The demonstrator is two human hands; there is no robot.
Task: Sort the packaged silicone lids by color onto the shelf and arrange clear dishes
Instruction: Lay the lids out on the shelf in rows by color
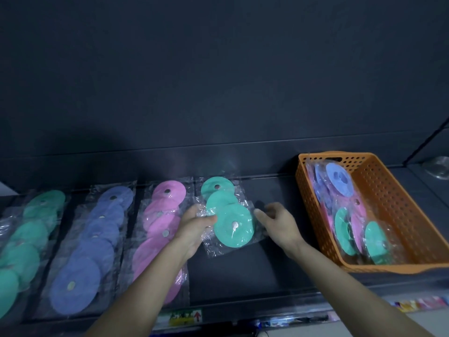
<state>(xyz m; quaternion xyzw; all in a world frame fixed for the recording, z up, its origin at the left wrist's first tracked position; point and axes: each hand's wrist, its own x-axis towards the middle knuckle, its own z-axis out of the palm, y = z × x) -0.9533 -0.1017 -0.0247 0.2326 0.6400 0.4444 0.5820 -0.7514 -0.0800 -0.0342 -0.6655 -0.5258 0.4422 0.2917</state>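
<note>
- Shelf, front part: dark and flat, with both forearms reaching in over it.
- Left hand: pinches the left margin of the clear wrapper on the green lid packet, thumb on top, fingers beneath.
- Right hand: sits at the packet's right margin with fingers curled; cannot tell whether the film is actually gripped.
- Green lid packet: held low over the shelf at the front of the short green column, overlapping the lid behind.
- Step in hand, as judged: laying this packet into the column. Keep it level, lower both margins together, and overlap the disc evenly on the one behind. Expect slippery, crinkling film.
- Pink row, just beside the left hand: likely snag; keep the loose wrapper edge clear of it.
- Blue row and far-left green row: well apart from the work.
- Orange basket, right: holds mixed blue, pink and green packets not yet sorted.
- Clear dish, far right beyond the basket: untouched.
</note>
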